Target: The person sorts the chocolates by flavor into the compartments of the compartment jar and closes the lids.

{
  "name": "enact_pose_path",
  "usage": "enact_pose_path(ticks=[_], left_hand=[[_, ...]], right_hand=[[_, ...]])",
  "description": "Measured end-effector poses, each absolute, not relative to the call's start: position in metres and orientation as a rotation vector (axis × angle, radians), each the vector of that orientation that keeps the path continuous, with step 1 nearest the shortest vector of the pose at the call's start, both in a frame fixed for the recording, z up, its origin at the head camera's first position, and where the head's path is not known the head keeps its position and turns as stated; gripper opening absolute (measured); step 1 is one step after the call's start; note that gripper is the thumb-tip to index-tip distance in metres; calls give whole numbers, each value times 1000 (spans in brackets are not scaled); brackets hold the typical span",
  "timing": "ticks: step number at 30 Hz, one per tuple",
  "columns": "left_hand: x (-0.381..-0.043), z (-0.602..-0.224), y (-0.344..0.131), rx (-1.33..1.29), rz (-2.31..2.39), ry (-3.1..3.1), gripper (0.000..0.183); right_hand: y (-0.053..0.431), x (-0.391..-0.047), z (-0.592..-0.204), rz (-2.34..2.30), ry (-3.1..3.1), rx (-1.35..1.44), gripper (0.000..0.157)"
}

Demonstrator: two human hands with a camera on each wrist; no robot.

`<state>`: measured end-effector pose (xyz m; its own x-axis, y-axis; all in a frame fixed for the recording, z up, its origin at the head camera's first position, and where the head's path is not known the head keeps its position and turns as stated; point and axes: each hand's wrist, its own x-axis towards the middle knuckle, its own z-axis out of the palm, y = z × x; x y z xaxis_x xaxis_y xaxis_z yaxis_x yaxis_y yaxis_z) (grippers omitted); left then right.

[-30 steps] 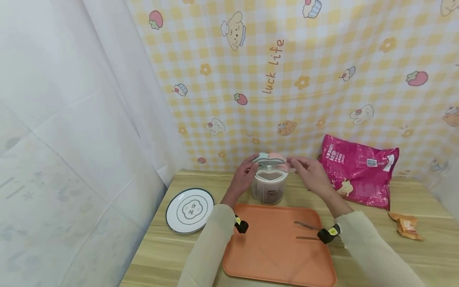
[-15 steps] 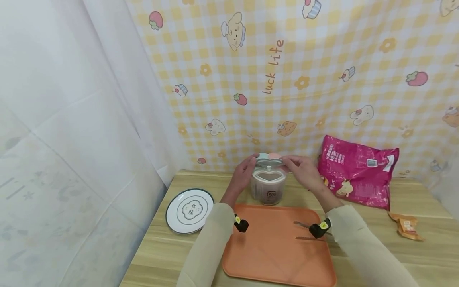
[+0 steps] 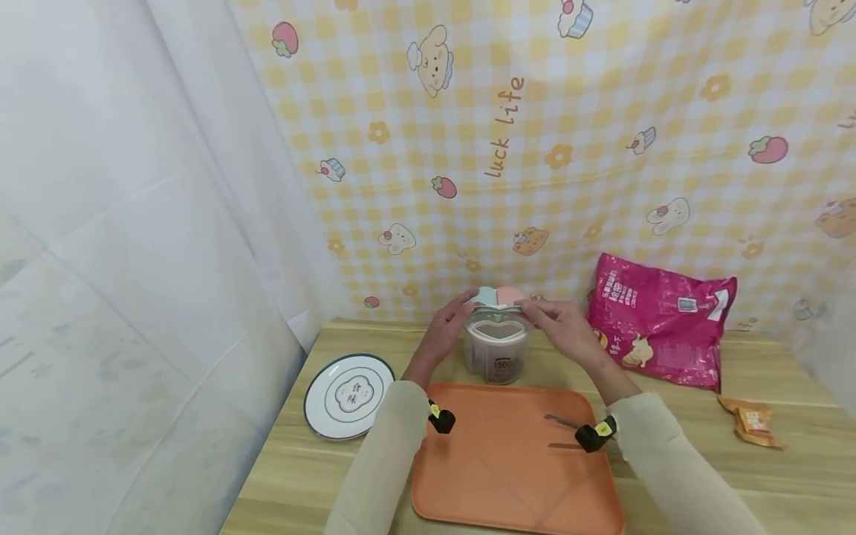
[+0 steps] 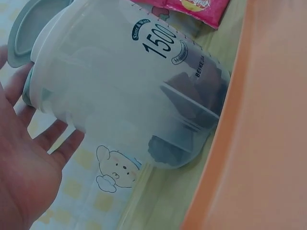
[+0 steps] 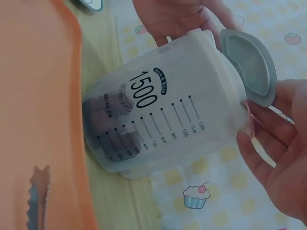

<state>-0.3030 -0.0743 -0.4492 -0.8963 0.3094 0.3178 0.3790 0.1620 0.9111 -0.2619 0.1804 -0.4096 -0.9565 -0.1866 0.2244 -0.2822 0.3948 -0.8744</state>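
A clear canister [image 3: 498, 357] marked 1500 stands upright behind the orange tray [image 3: 508, 475]. Its lid [image 3: 493, 297] is half mint, half pink, and a raised flap [image 5: 249, 67] tilts above the heart-shaped opening. My left hand [image 3: 444, 327] holds the flap's left edge between thumb and fingers, its lower fingers spread along the canister's side. At the opposite edge, my right hand [image 3: 562, 327] pinches the flap with thumb and forefinger. Through the wall, dark reddish pieces [image 4: 196, 86] show at the bottom, split by dividers.
Toothed metal tong tips [image 5: 38, 199] lie on the tray's right side. A white plate [image 3: 350, 396] with a dark rim is at the left. Behind on the right leans a magenta bag [image 3: 662, 323], with a small orange packet [image 3: 752, 421] in front of it.
The flap has tipped forward and lower, so its coloured top now shows instead of its underside. My right hand has shifted slightly left with it. The left hand keeps its place at the lid.
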Motion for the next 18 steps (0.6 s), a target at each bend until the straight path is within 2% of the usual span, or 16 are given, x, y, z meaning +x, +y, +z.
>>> enact_pose_path(ticks=[4,9,12,18], left_hand=[[-304,-454,-78,-825,-1898,-2307,47],[-306,-459,-82,-994,-1811,-2281,36],[-308,-462,-85,-1036,-1773,-2286,29],[-310,-465,-86,-1062,-1747,-2299,32]], right_hand=[[182,-259,-417,1663,-2529,491,45],[186,-257,-423,1678,-2512,619,38],[187,-256,-424,1623,-2535,693,36],[187,-253,-428,1596,-2538,701,34]])
